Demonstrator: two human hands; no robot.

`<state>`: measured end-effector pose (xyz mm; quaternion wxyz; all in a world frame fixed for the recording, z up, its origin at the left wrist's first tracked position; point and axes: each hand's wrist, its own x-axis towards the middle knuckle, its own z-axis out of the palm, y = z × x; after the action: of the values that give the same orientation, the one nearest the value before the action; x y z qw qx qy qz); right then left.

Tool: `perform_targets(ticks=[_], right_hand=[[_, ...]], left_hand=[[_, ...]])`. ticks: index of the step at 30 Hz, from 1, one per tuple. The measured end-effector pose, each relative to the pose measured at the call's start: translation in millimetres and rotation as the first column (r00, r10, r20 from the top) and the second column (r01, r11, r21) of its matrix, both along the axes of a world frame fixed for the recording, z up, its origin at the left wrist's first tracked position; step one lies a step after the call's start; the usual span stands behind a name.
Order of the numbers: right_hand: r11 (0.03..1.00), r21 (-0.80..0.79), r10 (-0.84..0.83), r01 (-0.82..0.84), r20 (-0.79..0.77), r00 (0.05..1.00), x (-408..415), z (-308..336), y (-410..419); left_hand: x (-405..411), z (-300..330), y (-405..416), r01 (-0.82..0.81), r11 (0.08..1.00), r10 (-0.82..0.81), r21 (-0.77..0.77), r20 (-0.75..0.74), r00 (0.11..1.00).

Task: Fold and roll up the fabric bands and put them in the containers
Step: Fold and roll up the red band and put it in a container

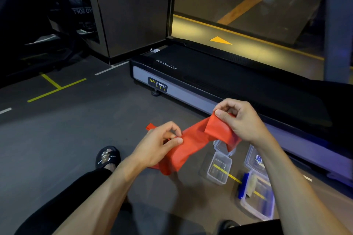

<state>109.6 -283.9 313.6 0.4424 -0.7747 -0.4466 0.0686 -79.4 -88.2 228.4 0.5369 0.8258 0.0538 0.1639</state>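
Observation:
A red fabric band (191,145) hangs in the air between my two hands, above the dark gym floor. My left hand (160,143) pinches its lower left part between thumb and fingers. My right hand (238,120) grips the upper right end, where the band is folded over. A small clear plastic container (219,170) stands open on the floor just below the band, its lid (222,148) hinged back. A larger clear container with blue clips (257,196) lies to its right, partly hidden by my right forearm.
A black treadmill base (210,86) runs across the floor right behind my hands. My left foot in a black slipper (108,156) rests on the floor at the lower left. Yellow and white tape lines (55,87) mark the floor to the left.

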Motion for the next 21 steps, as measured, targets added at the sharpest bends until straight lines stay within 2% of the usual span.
perform_targets(ticks=[5,11,15,21], right_hand=[[1.0,-0.003,-0.006,0.006,0.005,1.0,1.6,-2.3,0.0],[1.0,-0.004,-0.009,0.009,0.003,1.0,1.6,-2.8,-0.3],[1.0,-0.01,-0.01,0.01,0.005,1.0,3.9,-4.1,-0.9],[0.998,-0.051,0.025,-0.027,-0.028,0.999,5.4,-8.4,-3.4]], left_hand=[[-1.6,2.1,-1.6,0.008,0.999,-0.007,0.032,-0.01,1.0],[0.5,0.0,-0.1,-0.046,0.999,0.045,-0.011,-0.072,0.996],[1.7,-2.3,2.3,-0.021,0.987,0.001,-0.161,-0.124,0.992],[-1.4,12.7,8.9,0.004,0.915,-0.068,-0.403,-0.146,0.987]])
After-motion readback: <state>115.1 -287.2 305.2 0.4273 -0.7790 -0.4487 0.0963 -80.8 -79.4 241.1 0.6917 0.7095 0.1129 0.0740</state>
